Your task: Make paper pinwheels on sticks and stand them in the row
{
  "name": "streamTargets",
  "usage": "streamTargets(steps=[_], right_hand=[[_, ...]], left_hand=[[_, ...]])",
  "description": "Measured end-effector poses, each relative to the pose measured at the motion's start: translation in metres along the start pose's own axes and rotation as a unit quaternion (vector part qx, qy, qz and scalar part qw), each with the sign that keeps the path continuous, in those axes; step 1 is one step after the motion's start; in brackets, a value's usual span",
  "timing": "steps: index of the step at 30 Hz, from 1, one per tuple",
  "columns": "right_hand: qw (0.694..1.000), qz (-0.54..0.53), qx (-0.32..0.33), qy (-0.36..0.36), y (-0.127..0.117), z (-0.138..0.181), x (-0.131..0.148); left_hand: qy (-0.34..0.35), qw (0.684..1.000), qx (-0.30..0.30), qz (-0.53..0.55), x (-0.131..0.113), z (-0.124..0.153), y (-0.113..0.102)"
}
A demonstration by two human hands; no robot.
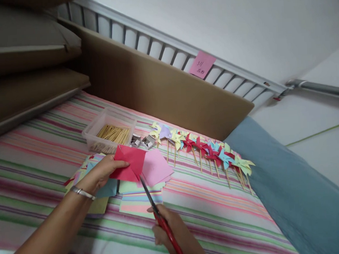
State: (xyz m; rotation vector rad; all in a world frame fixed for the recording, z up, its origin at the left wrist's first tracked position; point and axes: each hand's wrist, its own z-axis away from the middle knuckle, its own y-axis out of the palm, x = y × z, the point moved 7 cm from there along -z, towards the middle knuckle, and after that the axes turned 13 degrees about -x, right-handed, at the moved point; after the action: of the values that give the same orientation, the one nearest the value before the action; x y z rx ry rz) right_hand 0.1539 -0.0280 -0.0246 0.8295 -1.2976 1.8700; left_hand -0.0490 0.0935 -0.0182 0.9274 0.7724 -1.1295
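My left hand point(106, 170), a metal bangle on its wrist, pinches a square of red paper point(133, 160) by its left side. The paper has slits running in from some corners. Red-handled scissors point(164, 221) are in my right hand point(175, 228), their blades meeting the paper's lower right corner. Beneath lie pink paper squares point(156, 168) and a fanned stack of coloured paper point(142, 202). Under my left wrist is another pile of coloured sheets point(98, 206), partly hidden by the hand.
Behind the papers stands a clear plastic box point(93, 133) of wooden sticks point(115, 134), beside small containers of metal bits point(147, 141). Finished paper pinwheels point(201, 145) lie in a row to the right. A brown board point(167, 92) borders the striped cloth point(39, 165); folded cardboard point(29, 93) is at left.
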Motion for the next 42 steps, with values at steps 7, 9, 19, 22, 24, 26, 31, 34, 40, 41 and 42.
streamTargets(steps=[7,9,19,22,24,26,31,34,40,41,42], right_hand=[[0.974,-0.092,-0.201,-0.038,-0.051,-0.013,-0.002],[0.962,-0.156,-0.223,-0.038,-0.052,-0.017,0.000],[0.945,-0.214,-0.236,-0.078,-0.045,-0.031,0.000],[0.915,-0.291,-0.275,-0.055,-0.048,-0.030,-0.003],[0.890,-0.335,-0.304,-0.055,-0.048,-0.029,-0.003],[0.868,-0.360,-0.337,-0.061,-0.047,-0.028,-0.003],[0.873,-0.329,-0.355,-0.061,-0.036,-0.031,0.001],[0.898,-0.301,-0.319,-0.044,-0.028,-0.033,0.002],[0.962,-0.220,-0.162,-0.003,0.002,-0.031,-0.004],[0.970,-0.199,-0.140,0.002,0.007,-0.029,-0.006],[0.977,-0.178,-0.121,0.002,0.011,-0.027,-0.007]], left_hand=[[-0.037,0.983,0.150,-0.095,0.028,0.015,0.029],[-0.050,0.966,0.207,-0.145,0.044,0.025,0.047],[-0.062,0.948,0.287,-0.122,0.064,0.035,0.077],[-0.068,0.962,0.253,-0.073,0.058,0.033,0.075],[-0.090,0.970,0.226,0.015,0.057,0.038,0.080],[-0.106,0.967,0.211,0.097,0.058,0.048,0.089],[-0.069,0.977,0.154,0.129,0.058,0.052,0.095],[-0.022,0.993,0.083,0.081,0.049,0.032,0.073],[0.041,0.999,0.009,0.020,0.014,0.002,0.023],[0.044,0.999,0.002,0.014,0.009,0.002,0.018],[0.045,0.999,-0.002,0.009,0.005,0.002,0.014]])
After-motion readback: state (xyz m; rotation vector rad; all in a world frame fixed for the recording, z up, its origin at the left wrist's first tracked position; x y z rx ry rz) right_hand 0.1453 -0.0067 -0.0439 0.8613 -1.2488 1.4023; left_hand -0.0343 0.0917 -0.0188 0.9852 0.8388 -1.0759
